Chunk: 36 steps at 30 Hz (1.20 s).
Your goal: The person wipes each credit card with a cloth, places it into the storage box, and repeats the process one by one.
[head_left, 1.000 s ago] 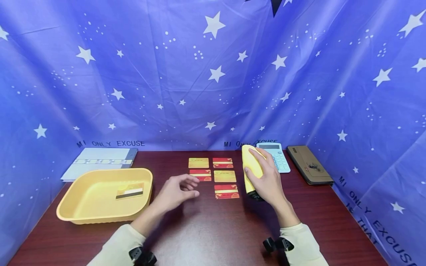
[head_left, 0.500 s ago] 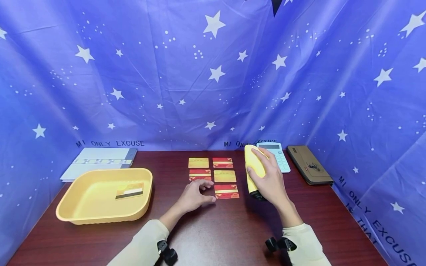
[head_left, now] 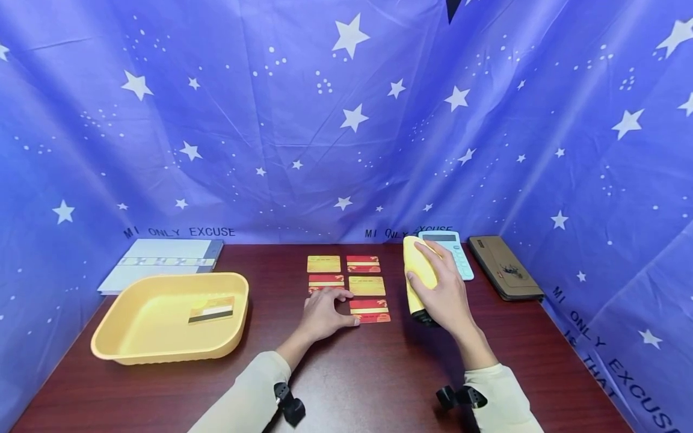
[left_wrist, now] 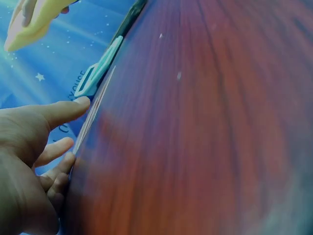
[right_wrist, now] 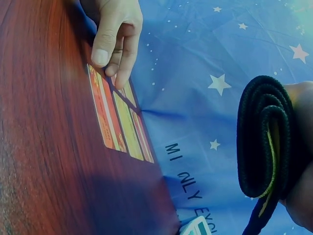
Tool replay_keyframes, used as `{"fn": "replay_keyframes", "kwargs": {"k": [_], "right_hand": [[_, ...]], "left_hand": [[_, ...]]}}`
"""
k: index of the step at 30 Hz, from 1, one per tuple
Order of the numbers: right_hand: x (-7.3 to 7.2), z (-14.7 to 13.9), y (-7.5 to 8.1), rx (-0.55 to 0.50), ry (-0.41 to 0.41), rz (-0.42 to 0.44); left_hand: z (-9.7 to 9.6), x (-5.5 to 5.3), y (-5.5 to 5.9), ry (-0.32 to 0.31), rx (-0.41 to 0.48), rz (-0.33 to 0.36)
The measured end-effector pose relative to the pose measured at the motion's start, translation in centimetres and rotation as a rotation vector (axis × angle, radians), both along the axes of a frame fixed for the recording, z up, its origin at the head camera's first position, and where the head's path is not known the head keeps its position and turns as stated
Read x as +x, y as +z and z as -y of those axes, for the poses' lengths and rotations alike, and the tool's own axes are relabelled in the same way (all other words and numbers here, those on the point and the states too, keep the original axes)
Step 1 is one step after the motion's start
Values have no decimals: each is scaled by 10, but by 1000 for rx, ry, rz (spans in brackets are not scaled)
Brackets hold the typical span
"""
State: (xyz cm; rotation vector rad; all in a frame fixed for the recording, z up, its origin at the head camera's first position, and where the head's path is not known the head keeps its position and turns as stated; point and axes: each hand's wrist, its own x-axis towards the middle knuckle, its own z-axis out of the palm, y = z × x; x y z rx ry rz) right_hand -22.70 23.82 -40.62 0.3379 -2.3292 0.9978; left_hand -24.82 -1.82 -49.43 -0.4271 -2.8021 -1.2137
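The nearest red card point(head_left: 370, 311) lies flat on the dark wood table point(head_left: 379, 385), front row of a small grid of cards w/ a yellow card point(head_left: 366, 285) right behind it. Left hand point(head_left: 325, 313) rests at that card's left edge, thumb tip touching the near corner, fingers loosely bent over the red card point(head_left: 325, 281) of the middle row; it grips nothing that can be seen. Vs. 1 s ago, the left hand has come fwd and right from mid-air beside the tray to the cards, sleeve following. Right hand point(head_left: 444, 294) is wrapped around a yellow scanner point(head_left: 418, 273), dark nose down near the table, just right of the card; it has shifted slightly right, grip unchanged. Tray point(head_left: 135, 349), yellow, sits well left on the table & holds one card point(head_left: 211, 310) w/ a dark stripe, same spot as before. Back row: another yellow card point(head_left: 323, 263) and red card point(head_left: 363, 263). Calculator point(head_left: 452, 255) is behind the right hand, brown case point(head_left: 505, 267) beside it, a grey-white book point(head_left: 162, 261) behind the tray.
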Motion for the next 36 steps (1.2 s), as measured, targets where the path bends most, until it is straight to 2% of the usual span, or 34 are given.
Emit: {"fn": "replay_keyframes", "kwargs": {"k": [7,20,26,32,36], "right_hand": [[0,-2,-2,-8,-4,-8],[-1,-4,-7,-20,-14,6],[-1,-5,-6,-19,-16,-3],[-1,-5,-6,-17,-18,-7],[-2,-4,-6,-13,-20,-2]], "left_hand": [[-3,2,0,33,-87,-14],[-1,3,4,6,-130,0],[-2,4,7,13,-102,26],[-1,5,9,0,-27,20],[6,2,11,-28,48,36]]}}
